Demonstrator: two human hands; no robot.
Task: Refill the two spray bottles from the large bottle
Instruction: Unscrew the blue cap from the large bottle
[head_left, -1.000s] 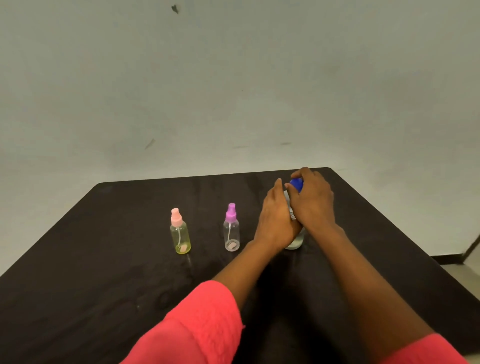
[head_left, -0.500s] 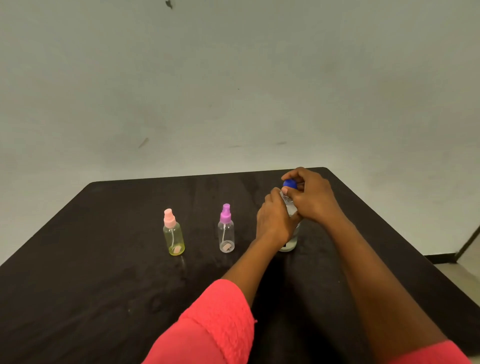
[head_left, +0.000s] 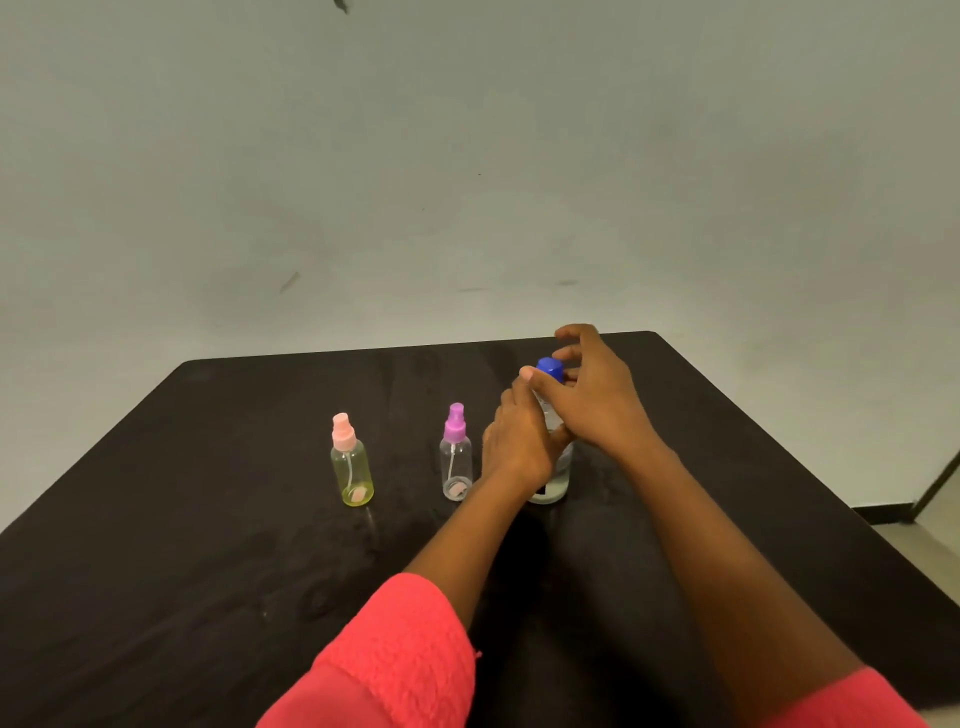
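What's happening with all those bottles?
A person in pink-red sleeves is getting ready to pour. Their left hand grips the large clear plastic bottle, which stands on the black table, and their right hand pinches its blue screw cap, probably to twist it off. The cap is still on. To the left, the small yellowish spray bottle with a pink top and the small clear spray bottle with a purple top stand upright, untouched and closed.

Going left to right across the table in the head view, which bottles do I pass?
Pink-capped spray bottle → purple-capped spray bottle → large bottle with its blue cap.
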